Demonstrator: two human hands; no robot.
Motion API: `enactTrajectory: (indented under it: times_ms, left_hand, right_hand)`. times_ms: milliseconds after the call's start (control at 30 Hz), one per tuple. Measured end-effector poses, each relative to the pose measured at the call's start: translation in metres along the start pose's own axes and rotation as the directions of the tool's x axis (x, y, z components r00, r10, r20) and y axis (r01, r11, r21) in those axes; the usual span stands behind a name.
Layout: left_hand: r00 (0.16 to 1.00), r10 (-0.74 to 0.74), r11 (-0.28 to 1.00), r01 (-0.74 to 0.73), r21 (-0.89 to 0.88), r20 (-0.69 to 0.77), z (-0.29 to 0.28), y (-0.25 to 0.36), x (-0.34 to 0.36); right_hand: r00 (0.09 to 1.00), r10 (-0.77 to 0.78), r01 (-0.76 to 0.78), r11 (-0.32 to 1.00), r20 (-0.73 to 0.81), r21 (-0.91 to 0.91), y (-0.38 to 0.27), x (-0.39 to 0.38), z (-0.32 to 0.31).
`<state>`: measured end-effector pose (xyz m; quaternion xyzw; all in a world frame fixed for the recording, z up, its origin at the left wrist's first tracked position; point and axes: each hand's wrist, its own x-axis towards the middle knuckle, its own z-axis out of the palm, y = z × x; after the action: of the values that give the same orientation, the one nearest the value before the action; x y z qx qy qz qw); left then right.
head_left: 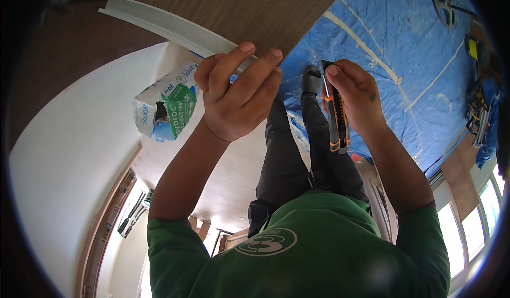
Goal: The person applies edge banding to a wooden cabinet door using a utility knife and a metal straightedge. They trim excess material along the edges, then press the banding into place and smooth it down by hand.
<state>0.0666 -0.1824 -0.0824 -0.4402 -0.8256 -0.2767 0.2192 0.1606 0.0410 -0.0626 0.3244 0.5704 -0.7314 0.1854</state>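
My left hand [236,96] is at the edge of a brown wood-grain board [223,0], its fingers bent and slightly apart over the white strip [154,29] along that edge; what lies beneath the fingers is partly hidden. My right hand [356,98] is closed around an orange-and-black utility knife [336,122], thumb near the top, just right of the board's end. The metal tip points up toward the board.
A white, green and blue sack [164,104] stands left of my hands. Blue sheeting [382,27] covers the floor at right, below my dark-clad legs and slipper [311,82]. Tools [481,112] lie at the far right edge. A white wall [64,117] curves along the left.
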Motion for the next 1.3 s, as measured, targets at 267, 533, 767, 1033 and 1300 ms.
enactTrajectory:
  times_ms: [267,533,767,1033,1300]
  left_hand:
    - [0.989,0.121,0.993,-0.119,-0.026,0.090,-0.006,-0.008,0.003]
    - [0.971,-0.190,0.979,0.198,-0.047,0.147,-0.020,0.014,-0.011]
    - [0.883,-0.468,0.876,0.466,-0.123,0.008,-0.006,0.021,-0.013]
    - [0.849,-0.528,0.839,0.519,-0.161,-0.013,-0.005,0.023,-0.016]
    - [0.852,-0.523,0.843,0.513,-0.162,-0.021,-0.010,0.017,-0.024]
  right_hand:
    - [1.000,0.014,-0.014,1.000,-0.009,0.000,-0.001,0.000,0.000]
    - [0.997,-0.062,0.054,0.988,0.046,0.145,-0.001,0.010,0.012]
    - [0.994,-0.104,0.104,0.994,-0.022,0.012,-0.012,0.010,0.042]
    - [0.986,-0.137,0.118,0.977,-0.095,-0.176,-0.015,0.007,0.069]
    - [0.984,-0.048,0.050,0.999,-0.174,0.006,-0.022,0.009,0.082]
